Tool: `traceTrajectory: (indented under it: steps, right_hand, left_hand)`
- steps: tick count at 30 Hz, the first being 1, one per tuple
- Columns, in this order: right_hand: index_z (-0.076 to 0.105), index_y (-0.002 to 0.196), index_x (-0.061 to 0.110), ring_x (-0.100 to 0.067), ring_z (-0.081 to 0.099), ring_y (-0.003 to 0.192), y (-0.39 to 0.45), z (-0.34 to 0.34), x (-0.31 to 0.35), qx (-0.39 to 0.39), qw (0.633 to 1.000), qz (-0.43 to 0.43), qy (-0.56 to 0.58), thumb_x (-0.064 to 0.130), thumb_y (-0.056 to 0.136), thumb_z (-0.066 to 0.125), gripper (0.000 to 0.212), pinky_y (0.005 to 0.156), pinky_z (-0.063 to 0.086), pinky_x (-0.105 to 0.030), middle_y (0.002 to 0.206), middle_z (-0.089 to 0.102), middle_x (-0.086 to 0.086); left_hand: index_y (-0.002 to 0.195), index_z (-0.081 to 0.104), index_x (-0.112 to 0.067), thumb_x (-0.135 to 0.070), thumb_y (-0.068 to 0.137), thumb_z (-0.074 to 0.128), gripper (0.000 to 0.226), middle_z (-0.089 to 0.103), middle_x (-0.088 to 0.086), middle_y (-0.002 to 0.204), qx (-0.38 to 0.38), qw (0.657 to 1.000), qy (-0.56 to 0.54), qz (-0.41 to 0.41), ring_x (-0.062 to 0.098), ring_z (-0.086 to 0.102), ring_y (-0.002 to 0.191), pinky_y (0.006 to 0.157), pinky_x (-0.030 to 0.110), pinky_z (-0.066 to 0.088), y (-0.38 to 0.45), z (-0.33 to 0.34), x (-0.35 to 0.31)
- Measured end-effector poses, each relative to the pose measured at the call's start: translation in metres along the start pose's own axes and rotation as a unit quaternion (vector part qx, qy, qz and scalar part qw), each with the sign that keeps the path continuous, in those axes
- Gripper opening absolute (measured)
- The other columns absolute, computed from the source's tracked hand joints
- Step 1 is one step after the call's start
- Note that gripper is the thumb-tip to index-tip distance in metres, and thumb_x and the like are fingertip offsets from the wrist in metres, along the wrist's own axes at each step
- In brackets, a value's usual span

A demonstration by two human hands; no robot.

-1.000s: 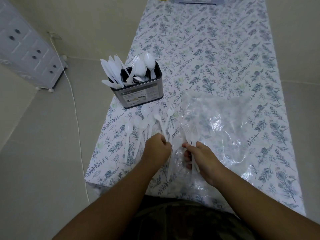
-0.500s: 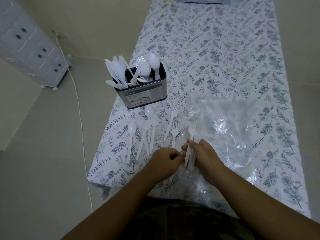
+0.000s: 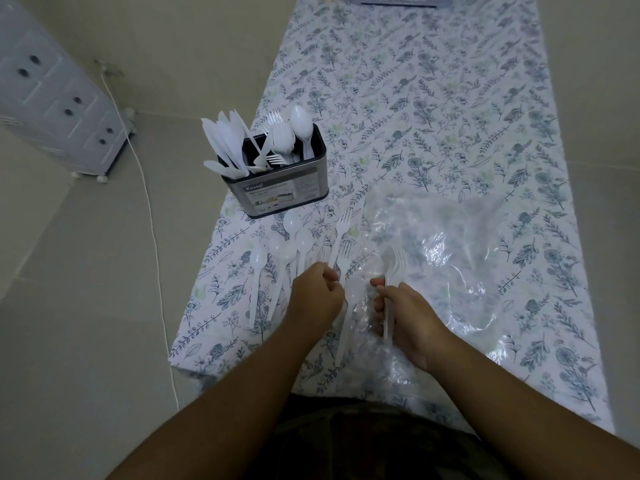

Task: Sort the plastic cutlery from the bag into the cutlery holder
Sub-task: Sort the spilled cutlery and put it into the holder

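White drawer unit (image 3: 52,109) on wheels far left on the floor, a white cord (image 3: 152,233) running down beside it. Table (image 3: 450,98) has a floral cloth. Cutlery holder (image 3: 282,187), a dark tin, stands near the table's left edge; knives (image 3: 225,143) in its left compartment, forks (image 3: 277,140) in the middle, spoons (image 3: 300,124) at right, all handles down. Just in front of the holder, loose spoons (image 3: 277,251) lie flat on the cloth, bowls toward the holder. Right of them two loose forks (image 3: 341,237) lie flat, tines away from the person. Left hand (image 3: 317,296) sits low on the cloth between spoons and forks, fingers curled in a loose fist; it looks to pinch the handle of a spoon (image 3: 348,306) that runs down toward the table edge, though the grip is partly hidden. Right hand (image 3: 403,311) just beside it, on the bag's near edge, fingers wrapped round a bundle of forks (image 3: 394,268), tines up and away. Clear plastic bag (image 3: 450,265) spreads crumpled and flat over the table's right half, touching the loose forks. Far end of the table: a yellow object and a flat packet, cut off by the frame.
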State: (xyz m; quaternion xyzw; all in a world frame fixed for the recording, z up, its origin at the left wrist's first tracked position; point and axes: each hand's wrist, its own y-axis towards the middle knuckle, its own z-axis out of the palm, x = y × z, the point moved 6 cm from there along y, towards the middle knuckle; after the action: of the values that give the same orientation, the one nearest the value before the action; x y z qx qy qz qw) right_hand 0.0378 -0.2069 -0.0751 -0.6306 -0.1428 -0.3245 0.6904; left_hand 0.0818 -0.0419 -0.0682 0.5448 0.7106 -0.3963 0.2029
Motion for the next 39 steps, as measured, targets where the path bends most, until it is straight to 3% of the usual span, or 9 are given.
traceTrajectory:
  steps: [3,9,12,16,20,25,27,34,39]
  right_hand:
    - [0.061,0.116,0.009,-0.02,0.044,0.061,0.0,0.002,-0.002,0.008,1.0,0.001,-0.004,0.012,0.102,0.048,0.019,0.065,0.043,-0.041,0.07,0.05,-0.005]
    - [0.061,0.121,0.006,-0.035,0.071,0.09,-0.003,0.011,-0.001,0.044,0.999,-0.009,0.011,0.024,0.105,0.052,0.025,0.083,0.059,-0.05,0.096,0.073,-0.016]
    - [0.06,0.115,0.006,-0.041,0.072,0.104,-0.004,0.012,0.0,0.057,0.998,-0.014,0.008,0.027,0.105,0.055,0.024,0.092,0.055,-0.057,0.111,0.074,-0.023]
    - [0.052,0.109,0.004,-0.034,0.074,0.09,-0.004,0.008,-0.003,0.037,0.999,-0.007,-0.029,0.026,0.104,0.056,0.023,0.084,0.061,-0.053,0.107,0.073,-0.021]
    - [0.055,0.12,-0.006,-0.019,0.05,0.058,-0.005,0.006,-0.005,0.016,1.0,-0.005,-0.026,0.024,0.103,0.057,0.034,0.056,0.047,-0.035,0.077,0.06,-0.01]
    - [0.055,0.101,0.01,-0.016,0.04,0.055,-0.01,-0.001,-0.003,0.01,1.0,-0.002,-0.025,0.013,0.101,0.056,0.003,0.051,0.038,-0.031,0.067,0.047,-0.005]
    - [0.049,0.095,0.011,-0.018,0.04,0.055,-0.01,-0.004,-0.003,0.007,1.0,0.0,-0.009,0.013,0.102,0.055,0.009,0.05,0.036,-0.032,0.069,0.046,-0.007]
    - [0.048,0.1,0.013,-0.017,0.041,0.054,-0.007,-0.005,0.0,-0.01,0.999,-0.01,-0.041,0.026,0.101,0.059,0.017,0.049,0.036,-0.032,0.069,0.048,-0.004]
    - [0.056,0.114,0.014,-0.03,0.067,0.084,-0.012,0.015,0.006,0.04,0.998,-0.018,-0.047,0.035,0.101,0.056,0.024,0.073,0.054,-0.043,0.092,0.059,-0.023]
  left_hand:
    - [0.093,0.062,-0.017,-0.013,0.088,0.064,0.007,0.064,-0.01,0.083,-0.005,1.0,-0.013,-0.011,0.003,0.062,0.075,0.058,0.005,0.04,-0.004,-0.001,0.0]
    - [0.101,0.068,-0.019,-0.019,0.091,0.069,0.01,0.073,0.001,0.093,0.101,0.98,-0.164,-0.056,0.017,0.072,0.085,0.073,0.031,0.061,-0.014,0.011,-0.01]
    - [0.102,0.071,-0.015,-0.017,0.093,0.068,0.01,0.076,0.001,0.087,0.141,0.972,-0.19,-0.014,0.012,0.074,0.079,0.072,0.03,0.063,-0.023,0.019,-0.02]
    - [0.092,0.077,-0.016,-0.013,0.087,0.066,0.012,0.069,-0.009,0.077,0.067,0.992,-0.026,0.108,0.004,0.067,0.07,0.061,0.009,0.05,-0.016,0.013,-0.035]
    - [0.103,0.063,-0.014,-0.011,0.088,0.065,0.016,0.053,-0.004,0.095,-0.061,0.991,0.044,0.115,0.01,0.055,0.086,0.071,0.014,0.041,0.013,-0.001,-0.036]
    - [0.103,0.052,-0.015,-0.012,0.089,0.068,0.021,0.057,0.003,0.098,-0.045,0.987,0.14,0.065,0.019,0.056,0.088,0.067,0.027,0.04,0.042,0.001,-0.023]
    - [0.103,0.05,-0.015,-0.007,0.089,0.063,0.021,0.058,0.003,0.091,-0.029,0.985,0.153,0.075,0.018,0.057,0.081,0.06,0.025,0.038,0.04,0.0,-0.022]
    - [0.129,0.053,-0.029,-0.008,0.089,0.062,0.046,0.061,0.001,0.079,0.073,0.993,-0.089,-0.001,0.009,0.055,0.059,0.052,0.02,0.052,-0.017,0.0,-0.016]
    - [0.137,0.057,-0.031,-0.015,0.092,0.068,0.049,0.067,0.003,0.081,0.114,0.98,-0.16,0.025,0.002,0.065,0.065,0.058,0.013,0.052,-0.042,0.011,-0.021]
